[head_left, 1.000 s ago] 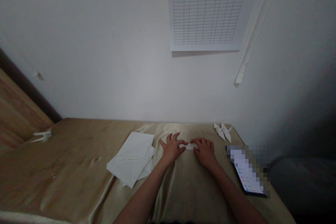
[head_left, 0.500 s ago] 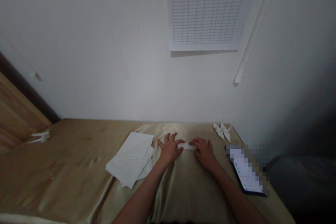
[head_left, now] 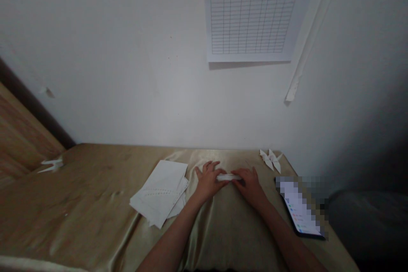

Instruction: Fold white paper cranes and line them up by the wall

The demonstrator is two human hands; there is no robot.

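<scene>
A narrow folded strip of white paper [head_left: 229,177] lies across the space between my two hands, just above the gold cloth. My left hand [head_left: 208,179] pinches its left end between thumb and index finger, the other fingers spread upward. At the right end, my right hand [head_left: 248,181] grips the paper with thumb and fingertips. The ends of the strip are partly hidden by my fingers.
A stack of white paper sheets [head_left: 162,182] lies left of my hands. Folded white paper shapes [head_left: 270,160] sit at the back right, with a phone [head_left: 299,208] nearer me. Another paper piece [head_left: 51,165] is far left. The wall [head_left: 127,72] rises behind the table.
The strip looks narrower than before and its near edge is lifted. My thumbs have come closer together along its near side, and my left fingers have tilted slightly right.
</scene>
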